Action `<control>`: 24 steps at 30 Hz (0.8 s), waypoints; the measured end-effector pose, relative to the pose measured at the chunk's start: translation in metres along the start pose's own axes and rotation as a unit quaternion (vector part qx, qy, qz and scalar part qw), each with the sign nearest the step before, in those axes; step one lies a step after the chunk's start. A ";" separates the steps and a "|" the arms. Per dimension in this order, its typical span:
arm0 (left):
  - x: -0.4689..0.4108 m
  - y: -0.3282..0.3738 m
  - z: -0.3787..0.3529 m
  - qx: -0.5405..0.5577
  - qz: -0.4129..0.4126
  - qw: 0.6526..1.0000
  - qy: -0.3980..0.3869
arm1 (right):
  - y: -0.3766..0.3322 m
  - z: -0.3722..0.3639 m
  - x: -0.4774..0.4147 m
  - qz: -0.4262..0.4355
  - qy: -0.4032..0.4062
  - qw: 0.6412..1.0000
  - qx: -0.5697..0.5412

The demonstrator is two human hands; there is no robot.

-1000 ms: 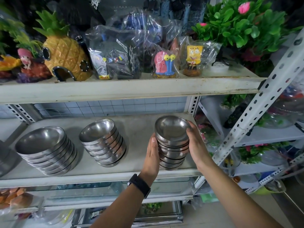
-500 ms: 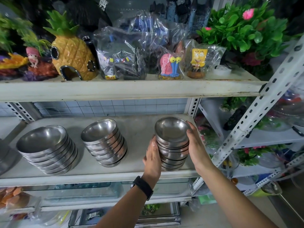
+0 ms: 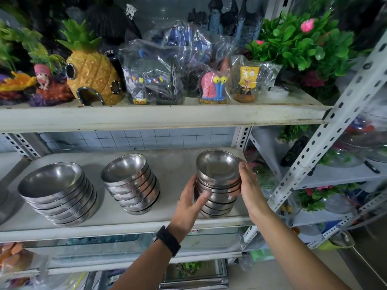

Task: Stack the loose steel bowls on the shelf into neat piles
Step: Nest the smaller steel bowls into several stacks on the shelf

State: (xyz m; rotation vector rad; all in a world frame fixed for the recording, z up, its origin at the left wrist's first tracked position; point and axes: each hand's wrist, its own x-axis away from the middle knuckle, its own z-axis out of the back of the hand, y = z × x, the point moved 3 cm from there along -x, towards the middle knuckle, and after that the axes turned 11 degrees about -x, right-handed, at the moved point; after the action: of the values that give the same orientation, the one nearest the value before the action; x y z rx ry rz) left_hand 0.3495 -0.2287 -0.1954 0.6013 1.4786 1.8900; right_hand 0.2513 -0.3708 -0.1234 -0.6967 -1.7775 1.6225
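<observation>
Your left hand curls round the bowl stack; your right hand presses flat against it. The yellow label above is unreadable.

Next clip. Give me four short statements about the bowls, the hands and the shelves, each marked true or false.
1. Three piles of steel bowls stand on the middle shelf: a left pile, a middle pile and a right pile. True.
2. Both hands are on the middle pile. False: the left hand and the right hand are on the right pile, one on each side.
3. A black watch sits on the left wrist. True.
4. The pineapple house stands beside the bowls. False: it stands on the upper shelf, above them.
</observation>
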 end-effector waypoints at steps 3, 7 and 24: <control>-0.001 0.005 -0.001 -0.052 -0.020 0.998 -0.007 | -0.001 -0.003 0.005 0.005 -0.002 1.000 0.005; -0.003 0.002 -0.003 -0.032 -0.037 0.999 0.004 | -0.004 -0.004 0.007 0.013 -0.006 1.000 0.004; -0.002 0.000 0.001 -0.068 -0.012 0.997 0.017 | 0.020 -0.005 0.003 0.018 -0.044 0.999 0.011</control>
State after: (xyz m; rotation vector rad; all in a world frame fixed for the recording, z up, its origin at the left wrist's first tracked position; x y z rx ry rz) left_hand 0.3515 -0.2294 -0.1949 0.4885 1.3589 1.9732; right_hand 0.2528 -0.3633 -0.1427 -0.6599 -1.8149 1.7194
